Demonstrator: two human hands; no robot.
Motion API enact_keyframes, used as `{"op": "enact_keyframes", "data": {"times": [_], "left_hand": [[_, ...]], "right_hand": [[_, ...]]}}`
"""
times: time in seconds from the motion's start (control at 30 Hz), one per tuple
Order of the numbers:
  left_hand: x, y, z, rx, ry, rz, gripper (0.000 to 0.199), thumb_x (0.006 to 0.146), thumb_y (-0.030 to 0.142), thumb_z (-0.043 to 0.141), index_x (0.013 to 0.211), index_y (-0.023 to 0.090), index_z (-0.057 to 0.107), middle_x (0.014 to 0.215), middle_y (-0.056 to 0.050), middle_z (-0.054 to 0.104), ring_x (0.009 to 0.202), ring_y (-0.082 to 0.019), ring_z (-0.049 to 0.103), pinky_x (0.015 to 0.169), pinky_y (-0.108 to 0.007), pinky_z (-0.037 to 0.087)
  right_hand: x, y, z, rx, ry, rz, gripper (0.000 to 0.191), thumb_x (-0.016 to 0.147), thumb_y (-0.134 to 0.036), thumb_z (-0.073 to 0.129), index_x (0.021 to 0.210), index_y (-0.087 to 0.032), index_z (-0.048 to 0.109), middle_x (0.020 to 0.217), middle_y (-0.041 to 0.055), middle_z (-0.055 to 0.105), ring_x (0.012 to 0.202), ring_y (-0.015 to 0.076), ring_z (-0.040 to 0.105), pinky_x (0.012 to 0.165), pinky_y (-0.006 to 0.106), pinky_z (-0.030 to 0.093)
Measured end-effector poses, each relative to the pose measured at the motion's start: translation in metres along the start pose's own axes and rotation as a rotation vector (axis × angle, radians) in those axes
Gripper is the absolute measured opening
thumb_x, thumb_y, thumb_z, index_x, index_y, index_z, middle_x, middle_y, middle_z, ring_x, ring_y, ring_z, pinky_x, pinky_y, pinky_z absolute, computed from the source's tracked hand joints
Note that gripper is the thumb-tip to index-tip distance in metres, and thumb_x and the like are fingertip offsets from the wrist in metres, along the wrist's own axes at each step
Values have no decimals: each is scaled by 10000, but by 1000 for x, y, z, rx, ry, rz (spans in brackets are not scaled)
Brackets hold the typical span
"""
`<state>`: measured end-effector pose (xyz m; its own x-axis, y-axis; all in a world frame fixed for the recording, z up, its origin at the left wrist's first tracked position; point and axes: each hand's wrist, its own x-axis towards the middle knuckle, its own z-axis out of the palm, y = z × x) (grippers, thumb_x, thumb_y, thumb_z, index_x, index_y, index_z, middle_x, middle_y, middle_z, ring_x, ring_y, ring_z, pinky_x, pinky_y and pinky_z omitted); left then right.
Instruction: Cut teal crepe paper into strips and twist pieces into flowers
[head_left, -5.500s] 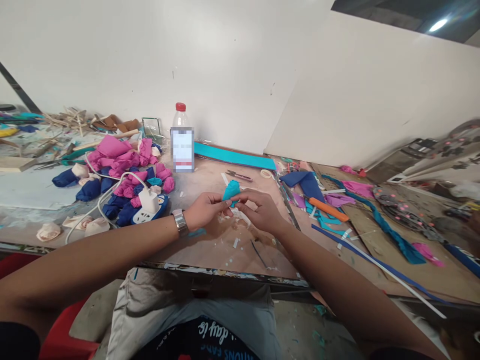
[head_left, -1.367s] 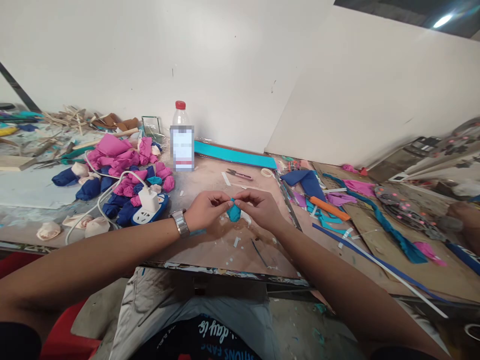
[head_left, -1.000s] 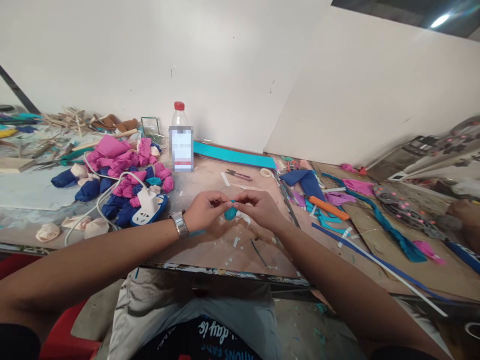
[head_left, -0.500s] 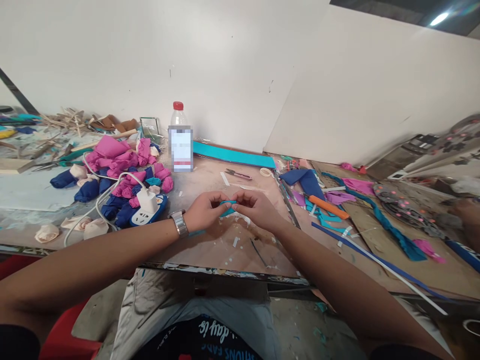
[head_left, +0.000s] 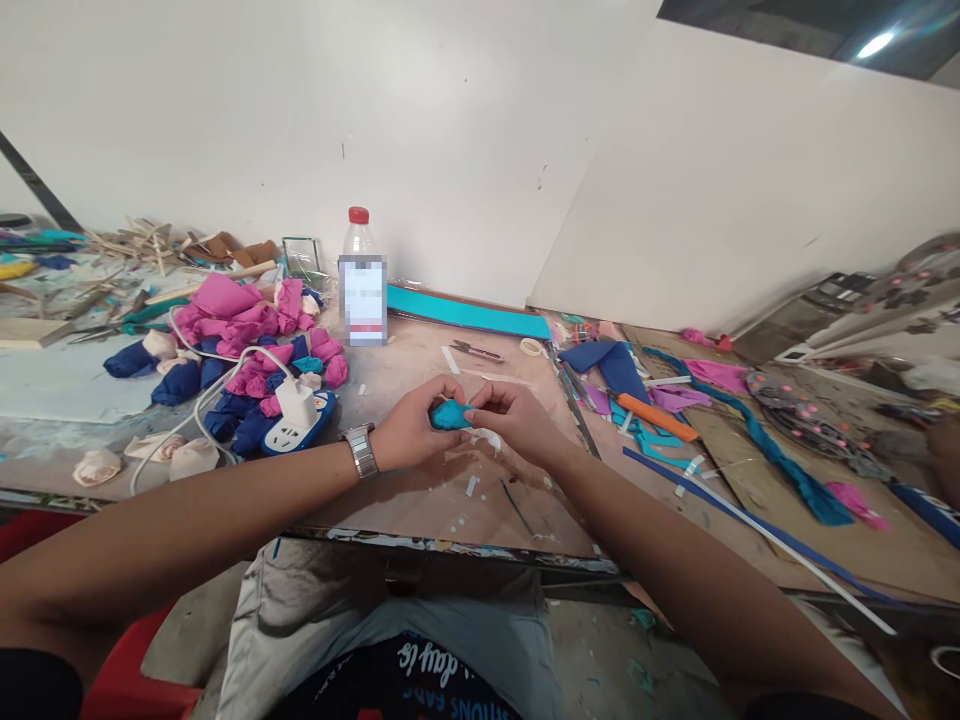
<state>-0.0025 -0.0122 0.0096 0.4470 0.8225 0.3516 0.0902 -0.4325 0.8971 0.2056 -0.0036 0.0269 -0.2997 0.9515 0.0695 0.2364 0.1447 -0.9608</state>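
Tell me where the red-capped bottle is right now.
In the head view, the bottle stands left of centre before the white wall, between the pink-and-navy cloth pile and the turquoise strip, beyond the left hand.

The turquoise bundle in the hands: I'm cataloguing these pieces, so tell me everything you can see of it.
The turquoise bundle is rounded and crumpled, and looks like fabric or crepe paper. It is held over the tabletop, longer across than tall. The left hand cups its wider end; the right hand pinches its narrower end. Its underside is hidden.
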Motion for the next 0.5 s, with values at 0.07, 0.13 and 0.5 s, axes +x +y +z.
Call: {"op": "enact_keyframes", "data": {"times": [0.07,0.13,0.5], "left_hand": [[0,0,0,28,13,4,384,751,264,813,1026,202,552,894,30,581,793,-136,521,710,-248,409],[0,1,0,48,24,-3,379,742,262,818,1017,201,564,894,30,593,798,-140,525,714,-250,410],[1,5,-2,60,79,33,293,792,310,811,988,193,629,911,-8,659,807,-152,582,762,-266,463]], "right_hand": [[0,1,0,23,-5,20,345,699,-426,881,754,-178,647,671,-19,660,631,131,563,605,264,408],[-1,1,0,61,-20,34,343,705,-425,882,753,-181,647,662,-14,673,639,142,593,631,276,433],[-2,0,4,252,-27,68,385,694,-462,908,745,-193,636,662,-15,686,661,146,619,702,301,478]]}}
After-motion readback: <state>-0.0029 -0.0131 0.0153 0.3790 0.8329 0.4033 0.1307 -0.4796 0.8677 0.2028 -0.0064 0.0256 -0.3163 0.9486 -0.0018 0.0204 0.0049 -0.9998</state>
